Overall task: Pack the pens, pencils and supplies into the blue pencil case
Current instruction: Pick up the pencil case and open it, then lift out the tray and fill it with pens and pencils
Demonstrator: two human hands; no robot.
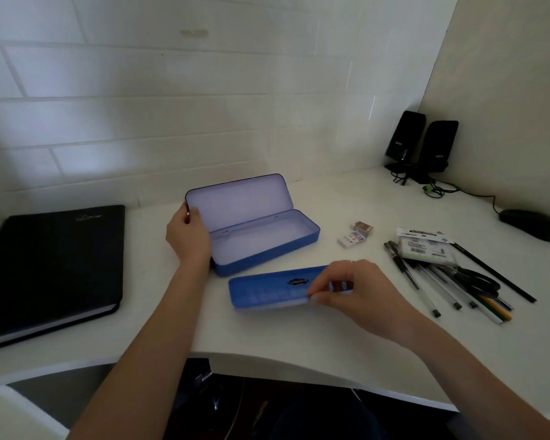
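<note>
The blue pencil case (267, 246) stands open in the middle of the white desk, its lid tipped back and its inside bare. My left hand (188, 233) grips the lid's left end. A flat blue inner tray (267, 293) lies in front of the case, and my right hand (356, 293) pinches its right edge. To the right lie several pens and pencils (442, 287), black scissors (477, 281), a packaged item (426, 249), a white eraser (351, 239) and a small brown eraser (363, 228).
A black binder (51, 268) lies at the left of the desk (299, 331). Two black speakers (423, 144) with cables stand in the back right corner, with a black mouse (532, 223) nearby. The desk's curved front edge runs just under my forearms.
</note>
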